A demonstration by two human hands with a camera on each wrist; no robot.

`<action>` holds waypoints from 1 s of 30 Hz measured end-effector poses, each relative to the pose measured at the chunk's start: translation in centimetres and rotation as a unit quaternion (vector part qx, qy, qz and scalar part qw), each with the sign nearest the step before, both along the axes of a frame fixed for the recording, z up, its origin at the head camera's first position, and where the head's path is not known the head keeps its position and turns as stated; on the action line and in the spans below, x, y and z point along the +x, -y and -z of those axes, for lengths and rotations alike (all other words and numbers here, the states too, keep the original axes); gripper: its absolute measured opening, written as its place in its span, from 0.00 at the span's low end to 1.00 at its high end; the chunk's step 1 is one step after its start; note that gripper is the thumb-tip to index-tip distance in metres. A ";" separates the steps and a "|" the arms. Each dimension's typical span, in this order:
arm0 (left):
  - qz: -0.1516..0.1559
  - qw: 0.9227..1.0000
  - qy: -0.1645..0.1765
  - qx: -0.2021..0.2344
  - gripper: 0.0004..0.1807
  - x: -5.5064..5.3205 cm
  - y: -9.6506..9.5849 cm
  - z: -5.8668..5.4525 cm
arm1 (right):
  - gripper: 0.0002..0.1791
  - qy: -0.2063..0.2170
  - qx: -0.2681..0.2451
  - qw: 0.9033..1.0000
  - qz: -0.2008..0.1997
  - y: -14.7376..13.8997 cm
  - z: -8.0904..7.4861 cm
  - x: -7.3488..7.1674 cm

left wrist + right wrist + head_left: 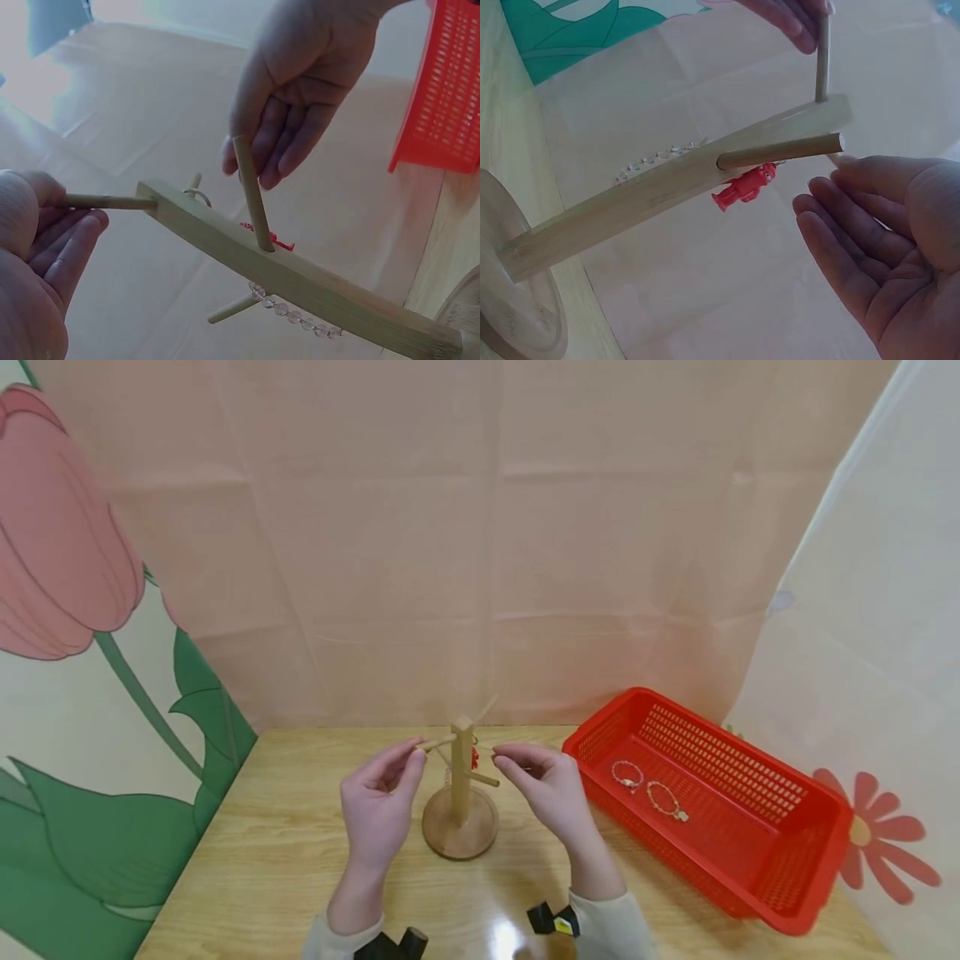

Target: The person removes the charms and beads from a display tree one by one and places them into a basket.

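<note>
A wooden stand (461, 785) with a round base and several pegs stands upright on the table. My left hand (378, 802) pinches the upper left peg (112, 202) between thumb and fingers. On the other side, my right hand (551, 789) has its thumb and fingertips at the tip of a rear peg (834, 160), partly hidden by the hand. A red figure keychain (746, 186) hangs from its ring behind the post. From a lower peg (234, 308) hangs a bracelet of clear beads (296, 316). The front peg (483, 778) carries nothing.
To the right sits a red perforated plastic basket (720, 860). Inside lie two bracelets, a pale one (627, 766) and a gold-toned one (660, 810). A beige cloth (465, 568) forms the backdrop behind the wooden table (247, 860).
</note>
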State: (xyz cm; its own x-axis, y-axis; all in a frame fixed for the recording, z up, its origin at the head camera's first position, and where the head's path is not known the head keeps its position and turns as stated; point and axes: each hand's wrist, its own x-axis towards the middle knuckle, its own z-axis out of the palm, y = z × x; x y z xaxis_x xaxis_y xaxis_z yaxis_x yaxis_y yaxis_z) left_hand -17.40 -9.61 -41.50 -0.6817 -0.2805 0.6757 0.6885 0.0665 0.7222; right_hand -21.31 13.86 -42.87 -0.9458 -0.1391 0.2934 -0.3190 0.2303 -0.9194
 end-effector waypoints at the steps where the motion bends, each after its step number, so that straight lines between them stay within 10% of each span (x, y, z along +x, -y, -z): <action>1: 0.001 1.000 0.001 0.004 0.08 0.0 0.0 0.0 | 0.12 -0.002 0.001 1.000 0.002 0.1 0.0 0.0; 30: 0.015 1.000 -0.007 0.023 0.09 -0.2 0.0 0.0 | 0.10 -0.145 0.045 0.988 0.039 3.6 -0.7 -1.2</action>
